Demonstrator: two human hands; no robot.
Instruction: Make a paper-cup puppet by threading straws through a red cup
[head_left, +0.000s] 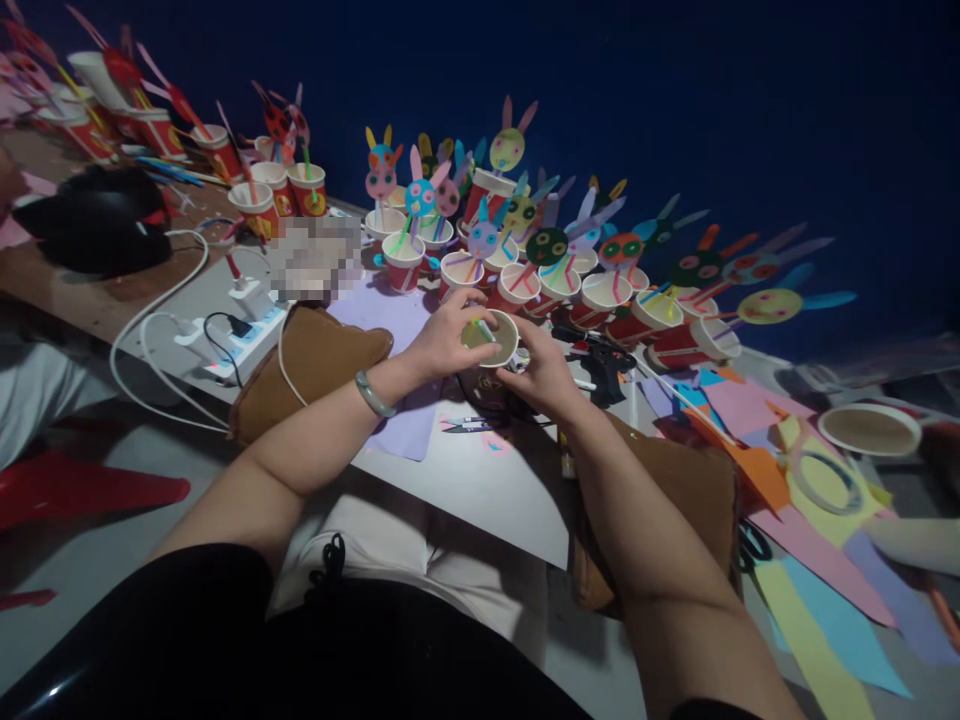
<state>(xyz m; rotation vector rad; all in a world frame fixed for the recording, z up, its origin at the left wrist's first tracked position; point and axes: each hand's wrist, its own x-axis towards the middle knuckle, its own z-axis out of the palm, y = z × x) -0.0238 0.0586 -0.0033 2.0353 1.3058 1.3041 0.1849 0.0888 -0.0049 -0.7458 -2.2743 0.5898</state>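
Note:
A paper cup [504,342], its pale open mouth tilted up toward me, is between my hands above the table. My left hand [450,338] is closed at its left side, fingers over the far rim and thumb across the mouth. A small pale green-white piece [486,331] shows at the mouth by my left fingers; its kind is unclear. My right hand [546,372] curls round the cup's right side. Below lie scissors [471,426] and a purple paper sheet [405,420]. A black glue gun [600,362] is beyond my right hand.
Red paper cups [517,290] with colourful paper rabbits crowd the table's back. At left are a power strip [247,345], white cables and a brown cushion [300,350]; another brown cushion [675,480] is under my right forearm. Coloured paper [817,560] and a tape roll [825,482] lie right.

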